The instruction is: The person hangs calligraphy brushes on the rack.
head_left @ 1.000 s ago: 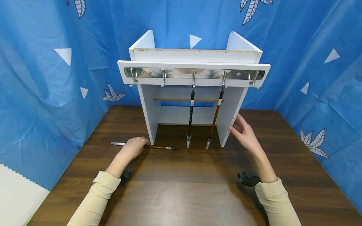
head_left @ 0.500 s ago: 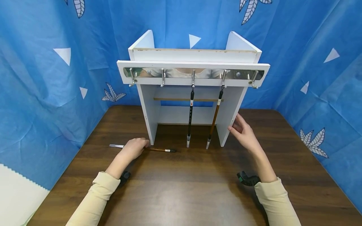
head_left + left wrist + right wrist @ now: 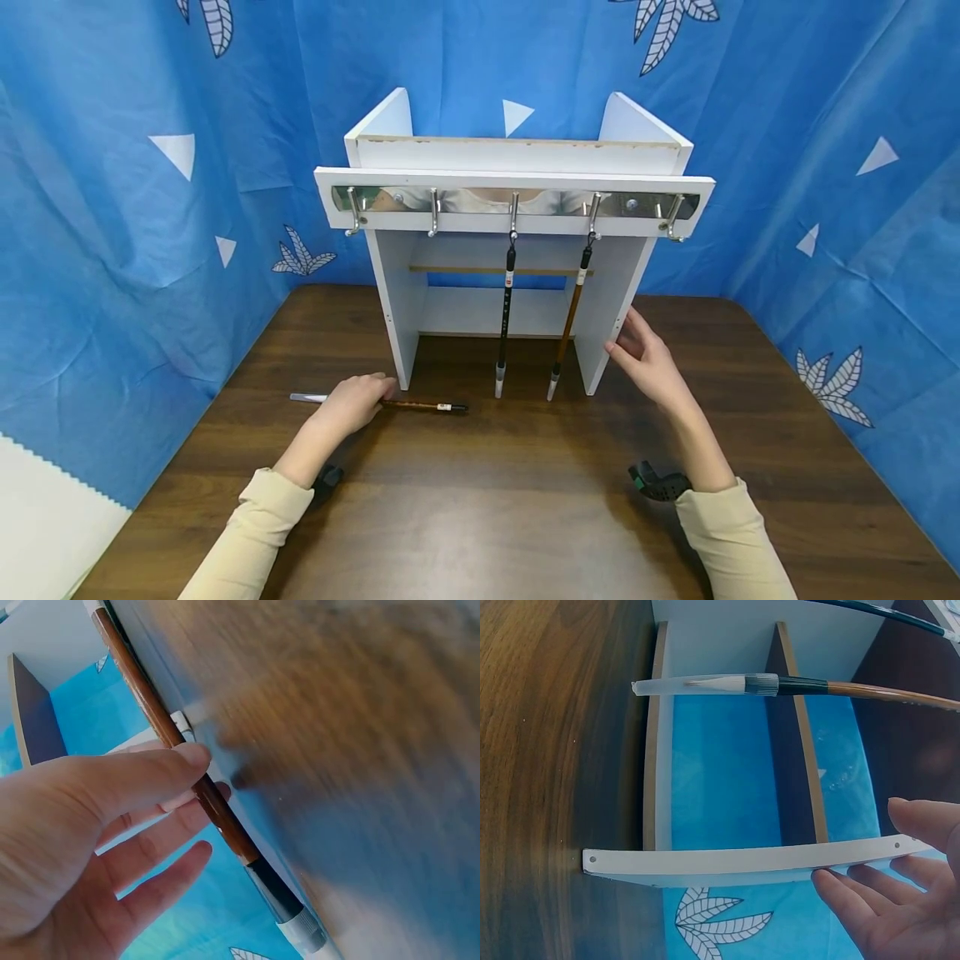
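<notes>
My left hand (image 3: 348, 406) pinches a brown-handled calligraphy brush (image 3: 131, 667) between thumb and fingers, low by the table at the rack's left foot. The brush lies roughly level, its clear cap pointing left and its black end pointing right. My right hand (image 3: 652, 362) touches the right side panel (image 3: 742, 862) of a white rack (image 3: 517, 154), fingertips against the outer face and thumb by the front edge. From the rack's metal hooks (image 3: 433, 212) hang a black brush (image 3: 506, 308) and a brown brush (image 3: 571, 317), both capped, tips down.
A dark wooden table (image 3: 480, 517) carries the rack. Blue curtain (image 3: 247, 208) with white leaf and triangle prints surrounds it at the back and sides. A shelf board (image 3: 799, 742) spans the rack's inside.
My left hand has shifted slightly toward me with the brush, whose black end sits lower in view. My right hand stays at the panel. The head view has tilted up a little.
</notes>
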`<state>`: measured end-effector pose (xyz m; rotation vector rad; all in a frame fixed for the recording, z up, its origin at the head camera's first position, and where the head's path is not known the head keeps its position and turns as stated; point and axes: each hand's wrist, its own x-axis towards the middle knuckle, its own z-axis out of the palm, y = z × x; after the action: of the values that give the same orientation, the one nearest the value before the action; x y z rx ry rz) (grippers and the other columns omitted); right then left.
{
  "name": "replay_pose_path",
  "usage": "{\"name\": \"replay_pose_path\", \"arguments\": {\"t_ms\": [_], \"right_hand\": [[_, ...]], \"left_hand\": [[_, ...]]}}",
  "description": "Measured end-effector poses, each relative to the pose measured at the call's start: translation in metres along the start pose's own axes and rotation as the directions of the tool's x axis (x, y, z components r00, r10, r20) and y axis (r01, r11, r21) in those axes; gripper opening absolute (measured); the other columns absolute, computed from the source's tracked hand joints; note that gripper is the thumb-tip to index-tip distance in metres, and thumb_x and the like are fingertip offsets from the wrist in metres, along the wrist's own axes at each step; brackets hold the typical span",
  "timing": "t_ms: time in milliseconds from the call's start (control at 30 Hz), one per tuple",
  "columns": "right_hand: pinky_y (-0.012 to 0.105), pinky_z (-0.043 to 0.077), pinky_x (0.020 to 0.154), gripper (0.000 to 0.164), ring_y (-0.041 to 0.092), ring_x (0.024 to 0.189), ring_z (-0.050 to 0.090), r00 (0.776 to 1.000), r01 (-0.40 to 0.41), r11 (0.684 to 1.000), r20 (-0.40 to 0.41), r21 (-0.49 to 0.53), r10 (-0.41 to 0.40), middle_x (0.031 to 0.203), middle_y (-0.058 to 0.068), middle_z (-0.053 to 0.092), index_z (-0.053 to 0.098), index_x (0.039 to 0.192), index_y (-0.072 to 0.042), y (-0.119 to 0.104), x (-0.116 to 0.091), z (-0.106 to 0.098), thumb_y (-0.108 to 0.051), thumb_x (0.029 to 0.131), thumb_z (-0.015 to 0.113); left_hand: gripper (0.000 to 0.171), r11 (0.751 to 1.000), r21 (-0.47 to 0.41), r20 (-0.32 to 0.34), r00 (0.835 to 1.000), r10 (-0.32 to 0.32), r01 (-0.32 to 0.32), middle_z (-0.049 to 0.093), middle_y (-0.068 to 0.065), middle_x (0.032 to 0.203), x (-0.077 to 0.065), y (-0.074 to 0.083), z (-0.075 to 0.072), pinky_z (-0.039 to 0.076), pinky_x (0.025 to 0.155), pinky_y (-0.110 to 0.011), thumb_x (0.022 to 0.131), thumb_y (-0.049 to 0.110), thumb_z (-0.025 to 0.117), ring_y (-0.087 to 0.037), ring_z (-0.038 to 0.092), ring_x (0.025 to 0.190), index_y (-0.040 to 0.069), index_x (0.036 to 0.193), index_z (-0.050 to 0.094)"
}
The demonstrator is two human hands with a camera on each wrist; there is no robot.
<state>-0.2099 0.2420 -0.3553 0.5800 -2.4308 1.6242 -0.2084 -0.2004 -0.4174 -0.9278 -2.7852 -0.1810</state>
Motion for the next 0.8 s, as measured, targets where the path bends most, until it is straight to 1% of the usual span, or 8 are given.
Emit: {"name": "replay_pose_path", "arguments": {"t_ms": [167, 267, 467, 667, 800], "right_hand": [[0.053, 0.039, 0.088, 0.071, 0.048, 0.123, 0.036, 1.000, 0.000, 1.000, 0.007, 0.002, 0.000, 0.147, 0.025, 0.024, 0.015, 0.151, -0.012, -0.001, -0.002, 0.000, 0.000, 0.093, 0.055], [0.053, 0.039, 0.088, 0.071, 0.049, 0.122, 0.036, 1.000, 0.000, 1.000, 0.011, -0.007, 0.000, 0.147, 0.025, 0.023, 0.015, 0.151, -0.012, 0.000, -0.002, 0.000, -0.001, 0.093, 0.055], [0.054, 0.039, 0.088, 0.072, 0.048, 0.123, 0.034, 1.000, -0.001, 1.000, 0.025, -0.003, 0.001, 0.148, 0.025, 0.022, 0.013, 0.151, -0.013, 0.000, 0.000, -0.001, -0.002, 0.094, 0.055], [0.055, 0.039, 0.088, 0.073, 0.048, 0.125, 0.031, 0.998, -0.006, 1.000, 0.058, 0.007, 0.005, 0.148, 0.025, 0.019, 0.010, 0.152, -0.015, -0.001, -0.001, -0.001, -0.002, 0.094, 0.054], [0.056, 0.039, 0.087, 0.073, 0.049, 0.124, 0.032, 0.998, -0.007, 1.000, 0.056, -0.004, 0.007, 0.148, 0.025, 0.020, 0.011, 0.152, -0.015, -0.002, 0.000, 0.000, -0.001, 0.094, 0.053]], "left_hand": [[0.021, 1.000, -0.007, 0.040, 0.999, -0.020, 0.020, 0.054, -0.002, 0.076, -0.004, 0.003, -0.002, 0.048, 0.053, -0.032, 0.071, -0.005, 0.077, -0.020, 0.057, 0.065, 0.007, 0.078, 0.061], [0.018, 0.999, -0.013, 0.055, 0.998, -0.033, 0.033, 0.056, -0.003, 0.079, -0.007, 0.003, -0.002, 0.050, 0.055, -0.033, 0.072, -0.004, 0.076, -0.022, 0.059, 0.068, 0.006, 0.081, 0.064], [0.022, 0.998, -0.049, 0.015, 0.999, -0.028, 0.029, 0.056, -0.003, 0.081, -0.009, 0.001, -0.003, 0.050, 0.054, -0.033, 0.071, -0.005, 0.077, -0.022, 0.059, 0.067, 0.007, 0.082, 0.063], [0.021, 0.996, -0.080, 0.008, 0.999, -0.045, 0.045, 0.055, -0.004, 0.083, -0.012, 0.001, -0.009, 0.051, 0.056, -0.034, 0.074, -0.004, 0.076, -0.024, 0.060, 0.069, 0.008, 0.085, 0.063], [0.021, 0.994, -0.102, -0.022, 0.999, -0.044, 0.042, 0.055, -0.004, 0.083, -0.014, 0.003, -0.012, 0.050, 0.055, -0.033, 0.075, -0.004, 0.075, -0.023, 0.059, 0.068, 0.008, 0.086, 0.062]]}}
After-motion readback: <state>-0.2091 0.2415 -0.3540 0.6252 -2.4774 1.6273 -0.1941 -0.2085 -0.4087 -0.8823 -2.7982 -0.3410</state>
